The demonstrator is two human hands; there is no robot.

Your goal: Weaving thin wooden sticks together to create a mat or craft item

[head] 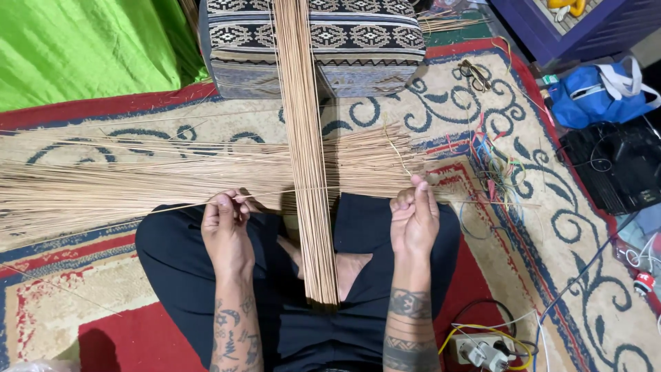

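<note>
Straw-coloured thin sticks lie in two bundles across our lap, and we take the upright bundle (308, 151) as our landmark: a long, tight sheaf of pale sticks that runs from the patterned woven cushion (358, 34) at the top down to our crossed legs in black trousers (179, 269). Crossing it at right angles is the second bundle (138, 176), a looser fan of the same sticks that spreads wide to the left of the landmark and ends shortly to its right.

We count two hands, both ours. Our left hand (226, 224) sits just left of the upright bundle, fingers curled and pinching a few of the crosswise sticks at their lower edge. Our right hand (414, 217) sits to the right of it, fingers curled toward the palm with one finger raised, pinching a single thin strand (398, 153) that rises and bends back toward the fan.

Under everything lies one red, cream and blue patterned carpet (496, 275). Far left of the landmark, at the top, is one green cloth (82, 48). Well to the right we see a tangle of coloured wires (499, 169), one pair of spectacles (475, 74), one blue bag (592, 96) and one black device (616, 165). Below right, near our right forearm, sits one white power strip (482, 351).
</note>
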